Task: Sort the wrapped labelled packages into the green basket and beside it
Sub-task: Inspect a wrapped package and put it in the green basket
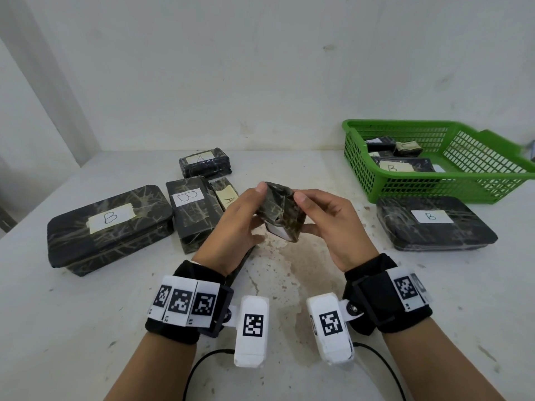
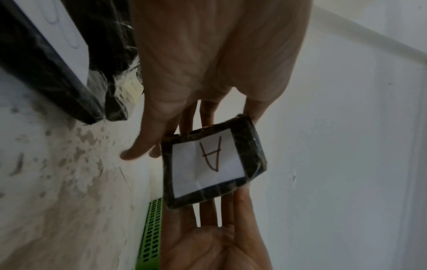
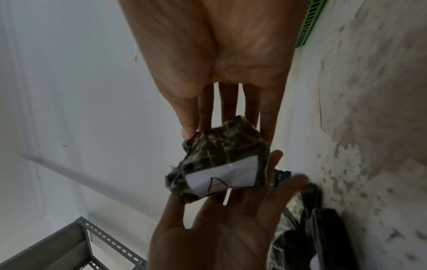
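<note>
From the head view both hands, left (image 1: 234,224) and right (image 1: 333,224), pinch the package (image 1: 282,212) above the table (image 1: 86,314); the left wrist view shows its label (image 2: 208,160) reads A, the right wrist view likewise, so read before placing by the basket (image 1: 477,180).

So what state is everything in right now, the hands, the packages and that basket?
Left hand: grips the small package.
Right hand: grips the same package.
Small package: held above the table, its A label facing down.
Green basket: upright, several packages inside, one labelled B.
Flat B package: lying in front of the basket.
Large B package: lying on the table, unsorted.
Far A package: lying unsorted.
</note>
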